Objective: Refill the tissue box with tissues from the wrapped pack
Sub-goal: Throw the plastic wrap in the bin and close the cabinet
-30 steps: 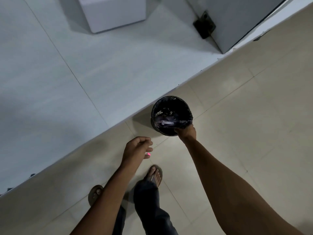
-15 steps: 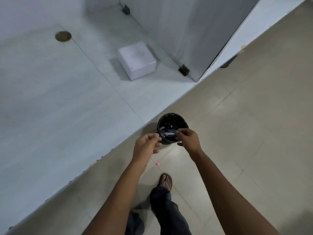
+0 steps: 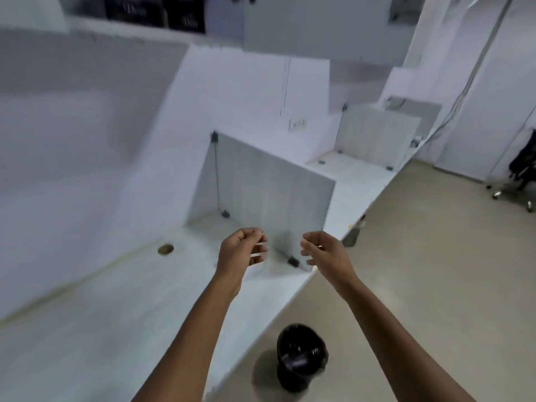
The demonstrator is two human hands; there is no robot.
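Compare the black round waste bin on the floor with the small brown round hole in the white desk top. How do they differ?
The black round waste bin stands on the beige floor; the small brown round hole sits in the white desk top. The bin is shiny black, the hole dull brown. The bin looks much bigger. Both are round.

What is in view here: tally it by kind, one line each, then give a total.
Hands: 2 (left hand, right hand, both holding nothing)
Black bin on the floor: 1
Frosted divider panels on the desk: 2
Cable hole in the desk: 1
Office chair: 1
Wall socket: 1
Total: 8
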